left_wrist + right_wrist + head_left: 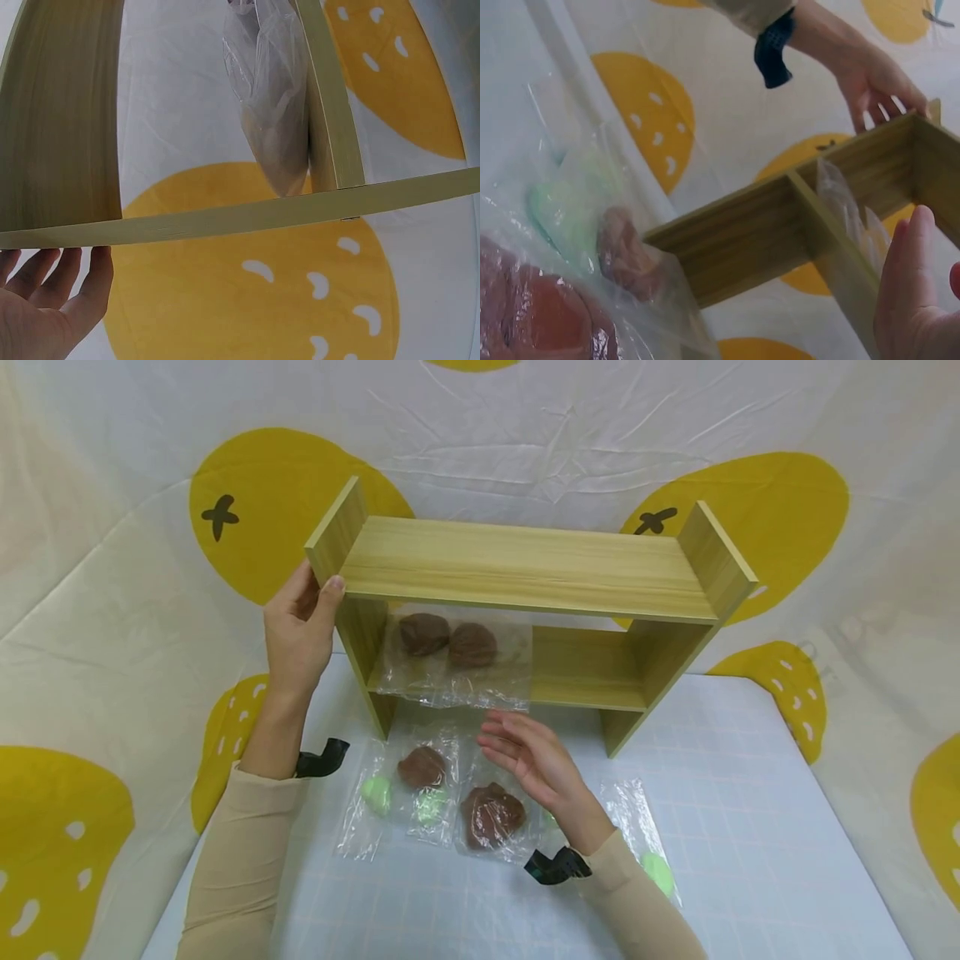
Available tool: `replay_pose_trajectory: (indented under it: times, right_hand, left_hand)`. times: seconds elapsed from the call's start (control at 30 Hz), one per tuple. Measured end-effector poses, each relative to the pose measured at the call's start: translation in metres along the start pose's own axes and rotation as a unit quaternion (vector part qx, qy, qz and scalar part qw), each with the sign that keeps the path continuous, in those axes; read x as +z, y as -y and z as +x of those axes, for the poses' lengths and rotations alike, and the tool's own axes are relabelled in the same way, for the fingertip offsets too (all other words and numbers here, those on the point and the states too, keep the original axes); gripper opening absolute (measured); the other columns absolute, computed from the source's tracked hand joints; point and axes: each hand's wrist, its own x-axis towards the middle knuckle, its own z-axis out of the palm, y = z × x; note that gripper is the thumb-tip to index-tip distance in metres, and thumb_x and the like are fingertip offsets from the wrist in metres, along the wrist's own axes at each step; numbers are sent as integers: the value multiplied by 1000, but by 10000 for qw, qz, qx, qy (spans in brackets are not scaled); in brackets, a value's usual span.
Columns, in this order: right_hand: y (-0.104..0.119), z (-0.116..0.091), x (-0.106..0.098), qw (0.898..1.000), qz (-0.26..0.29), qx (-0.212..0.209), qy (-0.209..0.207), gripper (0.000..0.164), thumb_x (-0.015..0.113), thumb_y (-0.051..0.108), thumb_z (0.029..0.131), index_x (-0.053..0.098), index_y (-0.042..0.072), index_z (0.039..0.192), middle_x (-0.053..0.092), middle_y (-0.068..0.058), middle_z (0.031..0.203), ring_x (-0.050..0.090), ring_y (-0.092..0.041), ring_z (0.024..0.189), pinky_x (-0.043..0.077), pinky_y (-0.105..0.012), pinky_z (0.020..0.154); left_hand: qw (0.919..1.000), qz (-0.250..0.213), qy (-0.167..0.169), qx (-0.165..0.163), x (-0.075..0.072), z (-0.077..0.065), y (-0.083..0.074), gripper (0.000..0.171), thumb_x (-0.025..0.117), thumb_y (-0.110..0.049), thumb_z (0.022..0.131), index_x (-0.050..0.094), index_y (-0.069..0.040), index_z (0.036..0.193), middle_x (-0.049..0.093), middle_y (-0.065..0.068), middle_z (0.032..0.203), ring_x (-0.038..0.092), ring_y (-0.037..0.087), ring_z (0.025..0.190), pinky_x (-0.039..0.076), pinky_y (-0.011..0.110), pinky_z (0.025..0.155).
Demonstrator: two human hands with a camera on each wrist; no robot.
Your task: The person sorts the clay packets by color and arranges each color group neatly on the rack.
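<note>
A small wooden shelf [525, 564] stands on the table. My left hand [300, 631] grips its left side panel near the top board, thumb at the front edge. On the middle board lies a clear plastic bag [474, 646] with two brown lumps, overhanging the front edge; the left wrist view shows its side [274, 112]. My right hand [536, 764] hovers before the shelf, fingers extended and holding nothing. Below it is a bagged brown lump [492, 817]. Another bagged brown lump [422, 768] lies to the left, beside pale green pieces [376, 795].
A clear bag with a green piece [657, 872] lies on the table at the right. The table has a pale checked cover [750, 793]. Behind the shelf hangs a white cloth [510, 435] with yellow shapes.
</note>
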Motion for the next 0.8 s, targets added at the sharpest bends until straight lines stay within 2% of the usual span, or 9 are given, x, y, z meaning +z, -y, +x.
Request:
replay_pose_trajectory:
  times: [0.13,0.37,0.63,0.8]
  right_hand:
    - [2,-5,-4,9996,-256,-80,-16,44,56,9,103,46,-12,139,67,-18,115,67,-31,106,49,-45,99]
    - [5,-11,-17,9947,-954,-371,-34,33,62,12,100,60,-5,129,64,-22,121,63,-37,112,48,-49,100]
    - [5,-19,-34,9907,-1208,-543,-316,30,63,10,99,60,-6,126,62,-27,122,65,-34,108,49,-49,98]
    - [4,-20,-44,9848,-1538,-627,-510,38,62,9,100,53,-12,131,63,-25,121,64,-36,108,49,-48,98]
  left_hand:
    - [10000,43,-13,-8,-1,0,0,38,62,-13,100,62,-8,137,65,13,128,62,22,113,49,35,100]
    - [10000,33,-18,-20,0,0,0,38,61,-12,100,62,-7,137,65,13,129,62,22,114,49,35,100]
    - [10000,65,0,-9,0,0,0,39,61,-13,100,61,-7,138,65,13,129,61,21,114,48,35,101]
    - [10000,91,-24,30,0,0,1,38,61,-12,100,61,-5,137,65,14,128,62,21,113,48,35,101]
